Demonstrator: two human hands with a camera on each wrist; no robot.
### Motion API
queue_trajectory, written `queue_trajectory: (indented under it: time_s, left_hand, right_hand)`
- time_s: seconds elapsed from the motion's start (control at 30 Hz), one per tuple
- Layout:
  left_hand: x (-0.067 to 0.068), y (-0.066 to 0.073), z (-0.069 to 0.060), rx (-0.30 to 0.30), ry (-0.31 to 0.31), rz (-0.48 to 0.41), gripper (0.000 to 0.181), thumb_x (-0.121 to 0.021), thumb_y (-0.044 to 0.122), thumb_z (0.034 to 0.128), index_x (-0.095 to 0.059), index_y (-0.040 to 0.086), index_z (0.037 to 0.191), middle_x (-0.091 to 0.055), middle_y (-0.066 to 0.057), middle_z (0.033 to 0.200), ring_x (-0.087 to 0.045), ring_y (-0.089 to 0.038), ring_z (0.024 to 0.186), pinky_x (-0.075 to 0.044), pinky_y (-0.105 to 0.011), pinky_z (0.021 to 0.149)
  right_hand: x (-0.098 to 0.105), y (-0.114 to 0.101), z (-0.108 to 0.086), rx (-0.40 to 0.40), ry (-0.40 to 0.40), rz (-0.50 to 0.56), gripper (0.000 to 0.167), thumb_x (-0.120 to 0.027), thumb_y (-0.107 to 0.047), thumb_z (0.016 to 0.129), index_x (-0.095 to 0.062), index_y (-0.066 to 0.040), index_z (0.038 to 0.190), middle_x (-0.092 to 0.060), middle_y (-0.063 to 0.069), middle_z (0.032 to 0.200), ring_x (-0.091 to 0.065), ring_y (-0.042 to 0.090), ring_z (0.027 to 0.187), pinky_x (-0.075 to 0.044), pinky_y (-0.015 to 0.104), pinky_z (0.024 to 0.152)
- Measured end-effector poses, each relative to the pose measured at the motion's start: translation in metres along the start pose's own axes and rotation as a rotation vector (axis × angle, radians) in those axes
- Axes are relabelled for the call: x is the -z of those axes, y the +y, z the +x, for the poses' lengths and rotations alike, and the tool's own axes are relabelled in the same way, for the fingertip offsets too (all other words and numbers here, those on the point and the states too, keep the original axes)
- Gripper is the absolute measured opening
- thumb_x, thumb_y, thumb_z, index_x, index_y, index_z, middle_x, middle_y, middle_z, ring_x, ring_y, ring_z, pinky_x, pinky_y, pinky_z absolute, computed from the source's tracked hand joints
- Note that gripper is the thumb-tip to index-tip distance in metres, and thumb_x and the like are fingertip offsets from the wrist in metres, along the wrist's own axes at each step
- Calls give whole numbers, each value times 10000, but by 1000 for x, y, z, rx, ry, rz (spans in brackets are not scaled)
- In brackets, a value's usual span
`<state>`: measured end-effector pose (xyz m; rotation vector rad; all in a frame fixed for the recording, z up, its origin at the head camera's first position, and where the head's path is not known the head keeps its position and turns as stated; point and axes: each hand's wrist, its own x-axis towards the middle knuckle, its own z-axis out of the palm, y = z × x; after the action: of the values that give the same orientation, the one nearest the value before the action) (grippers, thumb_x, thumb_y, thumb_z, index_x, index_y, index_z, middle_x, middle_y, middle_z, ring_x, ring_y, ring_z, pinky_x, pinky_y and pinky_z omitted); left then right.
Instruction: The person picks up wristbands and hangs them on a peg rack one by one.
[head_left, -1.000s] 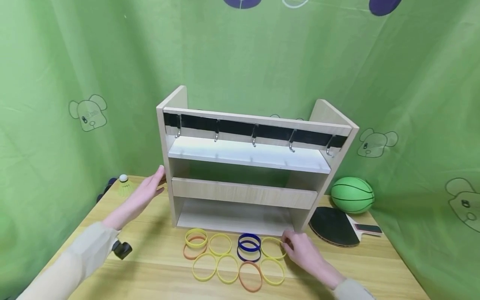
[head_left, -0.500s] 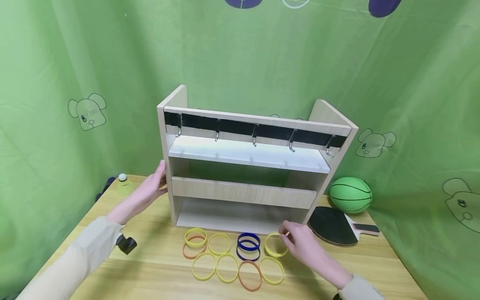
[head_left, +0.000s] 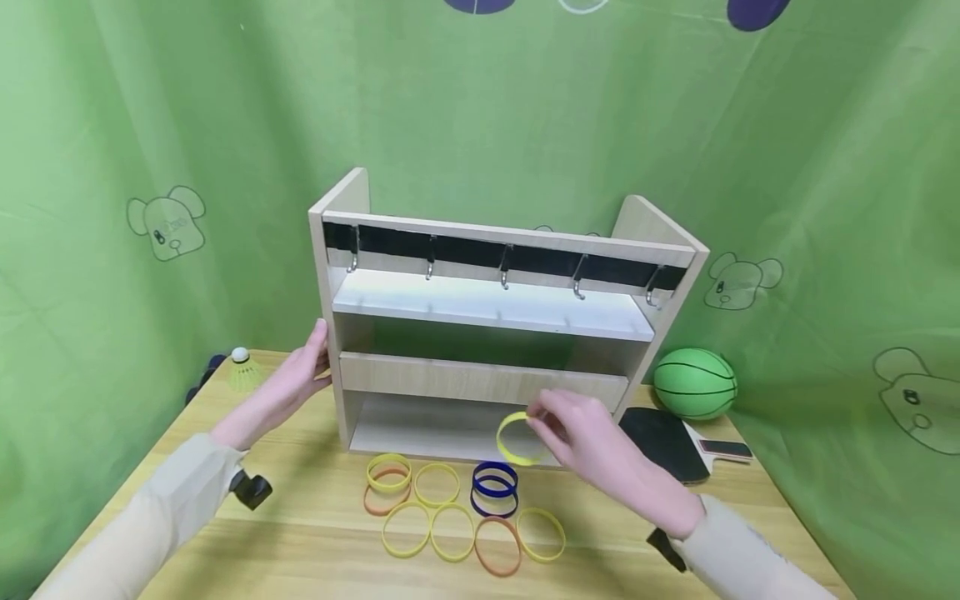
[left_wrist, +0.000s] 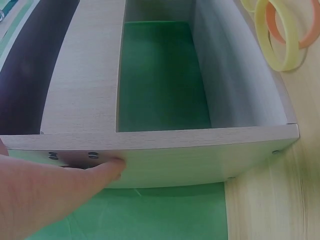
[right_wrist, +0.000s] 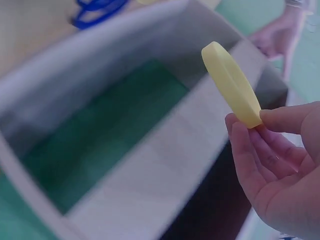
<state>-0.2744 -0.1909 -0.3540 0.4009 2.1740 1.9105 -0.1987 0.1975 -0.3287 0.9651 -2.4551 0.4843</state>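
Note:
My right hand (head_left: 592, 437) pinches a yellow silicone wristband (right_wrist: 231, 85) between thumb and fingers, holding it up in front of the rack's lower part. My left hand (head_left: 295, 379) rests against the left side panel of the wooden rack (head_left: 480, 380); its thumb lies along that panel in the left wrist view, the other fingers mostly hidden. Five-ish metal hooks, several in a row, including a middle hook (head_left: 504, 280), hang from the rack's black strip. On the table before the rack lie blue wristbands (head_left: 495, 493), an orange wristband (head_left: 498, 573) and several yellow ones.
Right of the rack, a black table tennis paddle (head_left: 660, 442) lies in front of a green ball (head_left: 695, 383). A yellow shuttlecock (head_left: 243, 372) stands at the table's back left. Green curtain (head_left: 480, 108) hangs behind and at both sides.
My right hand has lifted the yellow wristband off the table, up and to the left toward the rack. My left hand has come against the rack's side and stays there.

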Motion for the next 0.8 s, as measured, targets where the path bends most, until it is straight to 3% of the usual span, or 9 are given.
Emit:
queue_trajectory:
  time_s: [0.17,0.43,0.8]
  left_hand:
    - [0,-1,0,3,0,-3,916,-100,682,990,7,-14,1575,8,-282,1644,-3,-456,1532,-80,-596,1258]
    - [0,-4,3,-2,-1,-8,932,-102,706,976,19,8,1581,7,-264,1652,-8,-446,1537,-93,-600,1257]
    - [-1,-1,2,8,23,-12,932,-113,697,982,-15,-16,1575,-25,-283,1644,-34,-449,1535,-92,-587,1262]
  right_hand:
    - [20,-19,36,110,18,84,117,-723,19,849,-656,-43,923,-720,56,852,-685,84,714,-562,95,623]
    - [46,-60,97,309,56,57,64,-657,-13,915,-643,-68,945,-703,30,866,-638,77,769,-574,161,689]
    - [46,-92,171,401,127,99,35,-626,-12,932,-652,-32,943,-730,66,914,-696,128,800,-577,149,727]
